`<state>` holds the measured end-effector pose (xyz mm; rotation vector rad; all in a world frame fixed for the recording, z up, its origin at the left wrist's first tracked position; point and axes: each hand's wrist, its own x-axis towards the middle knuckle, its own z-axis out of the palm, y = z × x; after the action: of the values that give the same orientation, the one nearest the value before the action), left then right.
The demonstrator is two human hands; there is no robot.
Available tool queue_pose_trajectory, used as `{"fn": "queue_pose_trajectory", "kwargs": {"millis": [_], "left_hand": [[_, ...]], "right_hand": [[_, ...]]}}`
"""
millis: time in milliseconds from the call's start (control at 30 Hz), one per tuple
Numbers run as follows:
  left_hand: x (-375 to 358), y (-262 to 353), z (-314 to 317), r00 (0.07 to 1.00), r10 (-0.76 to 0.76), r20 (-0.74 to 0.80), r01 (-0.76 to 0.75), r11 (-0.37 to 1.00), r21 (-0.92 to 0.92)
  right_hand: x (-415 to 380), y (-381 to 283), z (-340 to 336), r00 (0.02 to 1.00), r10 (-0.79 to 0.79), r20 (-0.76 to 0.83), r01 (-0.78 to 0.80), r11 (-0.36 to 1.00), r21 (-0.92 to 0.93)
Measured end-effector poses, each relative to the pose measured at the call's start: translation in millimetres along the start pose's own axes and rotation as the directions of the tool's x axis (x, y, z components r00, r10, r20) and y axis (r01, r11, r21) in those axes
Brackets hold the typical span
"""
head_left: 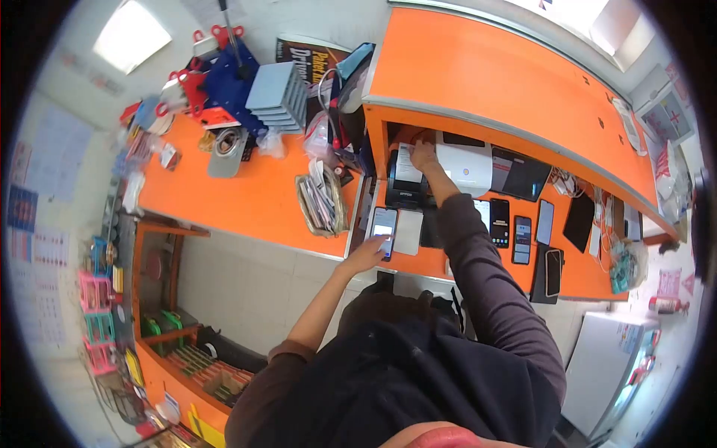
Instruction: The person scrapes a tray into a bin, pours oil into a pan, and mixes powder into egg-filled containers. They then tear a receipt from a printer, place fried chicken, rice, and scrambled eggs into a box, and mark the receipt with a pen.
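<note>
Smartphone: lies face up, screen lit, on the orange desk (448, 263) at the near edge, left part; its long axis runs near to far, the far end leaning very slightly right. Which end is its top cannot be told. The smartphone (385, 218) sits just near of the black printer.
Left hand: the left hand (364, 255) reaches in from the near left, a finger extended onto the screen, the others loosely bent; it covers part of the phone's left side and near half.
Right hand: the right hand (424, 155) is under the raised counter (463, 67), at the right edge of the paper strip (408, 166). Fingers partly hidden; whether they pinch the strip cannot be told.
Black printer: the black printer (404, 196) bears the paper strip, whose long axis runs near to far; print on it is too small to read.
White device: the white device (464, 169) stands right of the right hand, its far side cut off by the counter.
Pouch: the open pouch (302, 203), left of the smartphone, holds upright folded papers (322, 196).
Plastic bag: the plastic bag (626, 267), far right, holds teal contents, not identifiable.
</note>
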<state>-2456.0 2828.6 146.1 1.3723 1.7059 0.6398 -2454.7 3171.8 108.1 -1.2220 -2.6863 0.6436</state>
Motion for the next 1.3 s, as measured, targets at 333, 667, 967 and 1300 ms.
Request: {"fn": "queue_pose_trajectory", "kwargs": {"millis": [333,667,967,1300], "left_hand": [[111,-24,-42,0.979,0.125,-0.162,-0.007,0.812,0.583],[106,-50,-52,0.98,0.194,-0.041,-0.099,0.659,0.745],[103,-19,-45,0.996,0.083,-0.027,-0.028,0.596,0.803],[108,-10,-23,0.968,0.143,-0.207,0.023,0.769,0.639]], "right_hand": [[-76,-17,-2,0.968,0.245,0.053,-0.165,0.465,0.87],[-193,-49,-28,0.899,0.208,0.387,-0.392,-0.018,0.92],[-230,-22,-82,0.831,-0.048,0.554,-0.554,-0.153,0.819],[-279,6,-104,0.752,-0.649,-0.116,0.648,0.695,0.311]]}}
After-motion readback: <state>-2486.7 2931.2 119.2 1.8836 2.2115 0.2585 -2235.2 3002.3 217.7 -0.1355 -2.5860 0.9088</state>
